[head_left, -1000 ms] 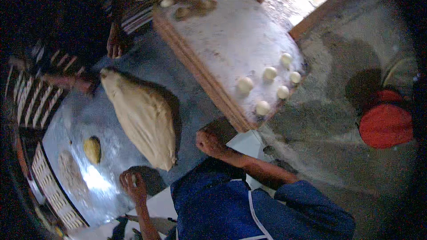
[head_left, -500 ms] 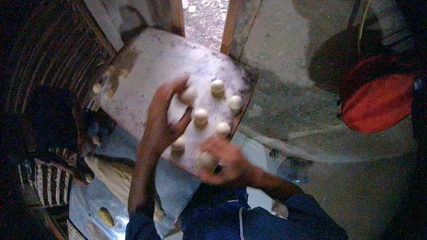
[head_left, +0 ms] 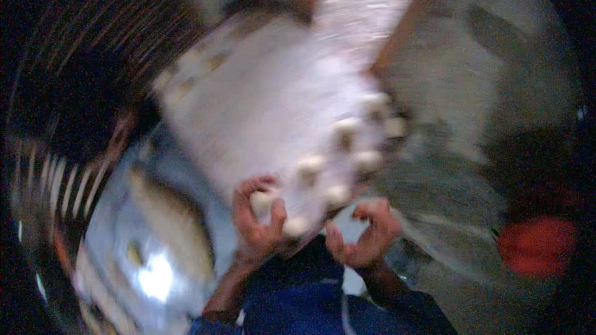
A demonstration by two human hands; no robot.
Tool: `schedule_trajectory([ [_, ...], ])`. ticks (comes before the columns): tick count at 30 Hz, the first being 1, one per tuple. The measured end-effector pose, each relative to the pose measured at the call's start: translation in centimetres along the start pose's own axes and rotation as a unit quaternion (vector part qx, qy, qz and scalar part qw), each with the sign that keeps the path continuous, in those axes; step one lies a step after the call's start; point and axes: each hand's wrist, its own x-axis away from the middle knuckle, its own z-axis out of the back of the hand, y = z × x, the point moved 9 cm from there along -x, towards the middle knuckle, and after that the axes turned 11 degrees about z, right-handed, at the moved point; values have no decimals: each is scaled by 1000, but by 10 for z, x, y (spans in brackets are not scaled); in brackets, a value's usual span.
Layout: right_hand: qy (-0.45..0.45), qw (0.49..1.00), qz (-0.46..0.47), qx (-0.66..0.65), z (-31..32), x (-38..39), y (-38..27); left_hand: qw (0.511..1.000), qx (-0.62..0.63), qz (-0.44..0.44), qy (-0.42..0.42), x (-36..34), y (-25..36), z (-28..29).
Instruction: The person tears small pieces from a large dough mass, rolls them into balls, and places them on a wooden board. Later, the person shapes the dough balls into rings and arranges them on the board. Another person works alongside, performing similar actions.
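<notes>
Several pale dough balls (head_left: 346, 126) rest on the flour-dusted board (head_left: 248, 105), mostly toward its right and near side. My left hand (head_left: 256, 220) is at the board's near edge, thumb and fingers curved around one dough ball (head_left: 263, 201). Just right of it lies another ball (head_left: 298, 226). My right hand (head_left: 367, 233) is off the board's near right edge, fingers curled but apart, with nothing visible between them. Motion blur smears the whole view.
To the left, a long pale mass (head_left: 171, 217) lies on a shiny grey surface (head_left: 108, 236), with a small yellowish piece (head_left: 134, 253) beside it. A red object (head_left: 539, 245) is at the far right. Beyond the board is a bright doorway (head_left: 366, 12).
The view has swung, shifting the board right and the red object lower. My left hand has drawn back to a ball at the near edge. My right hand has left the ball it was at.
</notes>
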Motion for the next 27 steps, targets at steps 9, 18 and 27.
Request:
schedule_trajectory([
  [9,-476,843,127,-213,-286,197,-181,866,-121,429,224,341,-165,213],
  [18,-516,837,92,-157,-311,248,-214,651,524,526,158,296,-271,180],
  [27,-493,586,-497,-408,-299,306,-173,778,389,482,-101,295,-200,199],
])
